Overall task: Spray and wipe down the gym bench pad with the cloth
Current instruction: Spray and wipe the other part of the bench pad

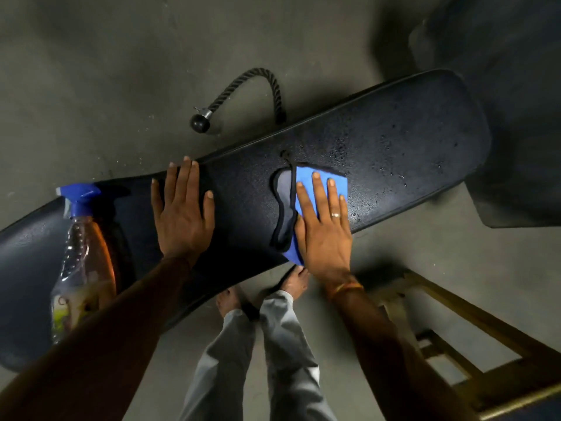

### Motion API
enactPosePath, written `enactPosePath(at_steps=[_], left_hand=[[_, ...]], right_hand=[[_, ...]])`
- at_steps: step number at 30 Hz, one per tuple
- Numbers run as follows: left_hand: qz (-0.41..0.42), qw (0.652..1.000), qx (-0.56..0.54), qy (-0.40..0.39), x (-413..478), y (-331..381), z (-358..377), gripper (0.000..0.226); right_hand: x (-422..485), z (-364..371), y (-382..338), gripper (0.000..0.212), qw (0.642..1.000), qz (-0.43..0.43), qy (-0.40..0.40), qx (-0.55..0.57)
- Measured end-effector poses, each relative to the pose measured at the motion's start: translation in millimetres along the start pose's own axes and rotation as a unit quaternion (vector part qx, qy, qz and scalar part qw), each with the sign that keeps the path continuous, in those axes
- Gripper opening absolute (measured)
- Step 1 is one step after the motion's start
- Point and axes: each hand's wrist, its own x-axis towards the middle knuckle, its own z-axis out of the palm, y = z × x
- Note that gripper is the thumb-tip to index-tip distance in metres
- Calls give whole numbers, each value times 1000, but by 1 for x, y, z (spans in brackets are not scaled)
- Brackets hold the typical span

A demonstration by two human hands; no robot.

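Right hand (323,226): fingers straight and spread, palm flat, pressing cloth (338,183) onto bench pad (425,123), mid-length, toward near edge.
Cloth: blue, mostly under palm; corner hangs over near edge.
Left hand (182,214): flat, fingers spread, resting on bare pad left of cloth, holding nothing.
Spray bottle (85,262): on pad, far left, ungripped.
Droplets (343,147): scattered on pad beyond cloth, toward right end.
Step, judged: spraying done, wiping in hand.
Next move calls for: flat pressure kept, stroke toward wet right end.
Rope handle (267,86): on floor behind pad.
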Motion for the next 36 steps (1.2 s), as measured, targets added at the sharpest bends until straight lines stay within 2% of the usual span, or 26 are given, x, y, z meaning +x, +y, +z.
enactPosePath(at_steps=[5, 7, 11, 15, 18, 23, 26, 31, 33, 36], left_hand=[[3, 1000, -1, 16, 0, -1, 2, 58], [4, 1000, 1, 19, 0, -1, 3, 58], [-5, 1000, 7, 4, 1, 0, 2, 59], [-15, 1000, 8, -26, 3, 5, 2, 62], [-18, 999, -9, -30, 12, 20, 4, 61], [103, 994, -16, -41, 70, 109, 26, 59], [86, 995, -11, -45, 82, 131, 36, 59], [84, 996, -21, -38, 79, 131, 32, 57], [77, 996, -20, -48, 81, 133, 32, 58], [75, 996, -15, -52, 80, 133, 32, 58]], right_hand=[[112, -12, -3, 58, 998, 43, 30, 46], [128, -16, -3, 58, 997, 51, 32, 49], [73, -16, 11, 61, 999, -2, 30, 40], [-1, -6, 33, 64, 1000, -3, 4, 16], [35, -9, 34, 62, 1000, -6, 17, 17], [132, -20, 26, 60, 997, 28, 53, 46], [113, -20, 30, 58, 997, 11, 56, 46], [18, -17, 41, 60, 998, 41, 20, 39], [28, -15, 44, 61, 999, 42, 16, 30], [89, -20, 44, 60, 998, 42, 29, 19]])
